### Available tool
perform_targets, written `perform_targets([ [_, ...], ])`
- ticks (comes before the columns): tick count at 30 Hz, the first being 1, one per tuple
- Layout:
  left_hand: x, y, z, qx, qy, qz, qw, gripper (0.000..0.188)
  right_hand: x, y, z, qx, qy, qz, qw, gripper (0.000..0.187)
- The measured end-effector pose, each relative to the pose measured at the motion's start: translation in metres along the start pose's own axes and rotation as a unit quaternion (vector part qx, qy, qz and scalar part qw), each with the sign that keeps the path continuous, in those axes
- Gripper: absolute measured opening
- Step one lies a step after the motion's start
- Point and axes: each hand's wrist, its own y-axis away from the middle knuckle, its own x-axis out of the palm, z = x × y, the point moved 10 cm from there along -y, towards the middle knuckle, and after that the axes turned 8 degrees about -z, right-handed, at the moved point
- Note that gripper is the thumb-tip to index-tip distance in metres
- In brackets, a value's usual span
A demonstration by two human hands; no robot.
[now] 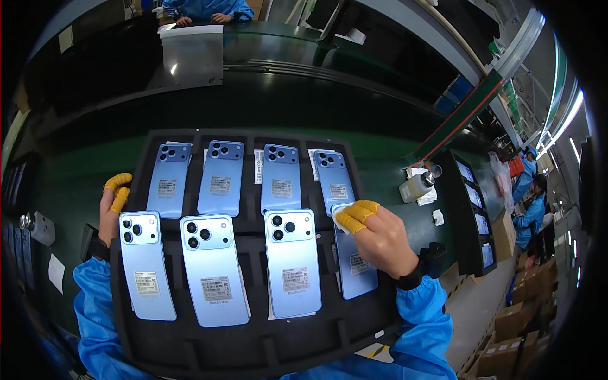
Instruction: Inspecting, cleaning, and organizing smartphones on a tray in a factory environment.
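A black foam tray (256,247) bears several light blue smartphones, backs up, in a far and a near row. My right hand (382,239), in yellow finger cots, pinches a small white wipe (342,218) against the camera end of the near row's rightmost phone (358,266). That phone's lenses are hidden by the fingers. Beside the tray's left edge is my left hand (113,204), also in yellow finger cots, its fingers bent but apart with nothing seen in them. Closest to it is the near-left phone (147,266). Labels are stuck on the phone backs.
On the green bench, a dispenser bottle (417,188) stands right of the tray, another bottle (39,228) left. A black tray of phones (472,209) lies farther right, beside cardboard boxes (504,234). Across the bench sits a person in blue (209,9); others work at far right.
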Motion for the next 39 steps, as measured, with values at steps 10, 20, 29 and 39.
perform_targets([
  [10, -0.001, -0.003, 0.005, -0.009, -0.017, -0.003, 1.000, 0.028, 0.003, -0.005, -0.004, -0.001, -0.006, -0.013, 1.000, 0.026],
  [20, 0.011, 0.004, -0.009, -0.036, 0.034, -0.003, 0.999, 0.028, -0.003, 0.007, -0.011, 0.019, 0.022, 0.012, 1.000, 0.028],
  [29, 0.009, 0.003, 0.002, -0.041, 0.028, 0.004, 0.999, 0.029, -0.001, 0.004, 0.004, -0.022, -0.001, -0.002, 1.000, 0.026],
  [39, 0.005, -0.004, 0.012, -0.045, 0.090, -0.005, 0.995, 0.032, 0.005, 0.008, -0.012, 0.003, 0.011, -0.023, 1.000, 0.019],
])
